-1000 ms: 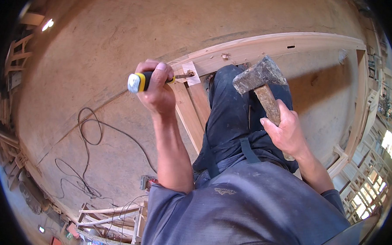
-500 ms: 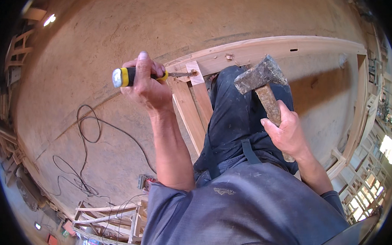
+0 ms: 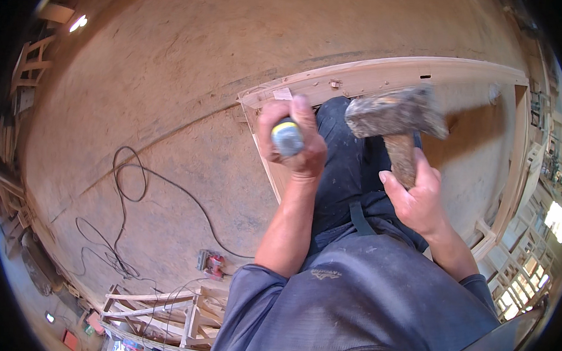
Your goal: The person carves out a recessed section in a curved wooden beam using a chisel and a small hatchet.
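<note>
My left hand is closed around a chisel. Its yellow and dark handle points its grey capped end up at me, and the blade is hidden below the fist. My right hand grips the wooden handle of a hatchet, whose worn grey head is raised above my right thigh and slightly blurred. Under and beyond both hands lies a pale wooden frame. Past my left fist the end of a wooden crosspiece shows on the frame; the rest of that piece is mostly covered by my hand and arm.
A thin black cable loops over the brown floor at left. A red and grey power tool lies by my left elbow. Slatted wooden frames stand at lower left, with more woodwork along the right edge.
My left hand has swung right, turning the chisel from lying sideways over the crosspiece to end-on toward me. My right hand and the hatchet have shifted slightly right.
</note>
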A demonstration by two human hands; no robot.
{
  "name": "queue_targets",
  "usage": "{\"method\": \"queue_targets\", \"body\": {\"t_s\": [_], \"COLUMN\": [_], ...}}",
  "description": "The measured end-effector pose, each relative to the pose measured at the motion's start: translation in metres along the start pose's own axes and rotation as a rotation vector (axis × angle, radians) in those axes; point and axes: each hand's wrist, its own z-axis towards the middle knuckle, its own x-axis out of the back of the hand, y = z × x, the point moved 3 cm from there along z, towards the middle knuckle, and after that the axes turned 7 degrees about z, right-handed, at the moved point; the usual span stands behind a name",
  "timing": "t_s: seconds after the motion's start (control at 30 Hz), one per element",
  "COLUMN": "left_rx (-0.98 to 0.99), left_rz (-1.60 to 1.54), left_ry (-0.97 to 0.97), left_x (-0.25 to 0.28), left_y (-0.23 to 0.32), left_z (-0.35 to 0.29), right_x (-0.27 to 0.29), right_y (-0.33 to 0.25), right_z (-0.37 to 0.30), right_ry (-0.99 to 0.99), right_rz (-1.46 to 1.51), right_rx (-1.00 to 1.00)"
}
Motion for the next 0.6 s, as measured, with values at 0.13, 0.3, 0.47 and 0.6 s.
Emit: {"method": "queue_targets", "body": {"t_s": [0.13,0.3,0.47,0.6], "left_rx": [0.001,0.042,0.428,-0.209], "left_rz": [0.08,-0.08,-0.139,0.215], "left_ry": [-0.126,-0.346,-0.829,-1.567], "left_x": [-0.006,0.006,0.027,0.0], "left_y": [0.003,-0.032,-0.032,0.002], "left_z": [0.004,0.017,0.075,0.063], "right_x": [-0.003,-0.007,0.008,0.018], "right_y": [-0.029,-0.048,-0.008,0.021], "right_z": [0.008,0.039,0.012,-0.019], "right_ry": [0.02,-0.134,-0.044,-0.042], "right_rz": [-0.135,-0.448,-0.348,-0.379], "right_rx": [0.346,0.435,0.237,0.041]}}
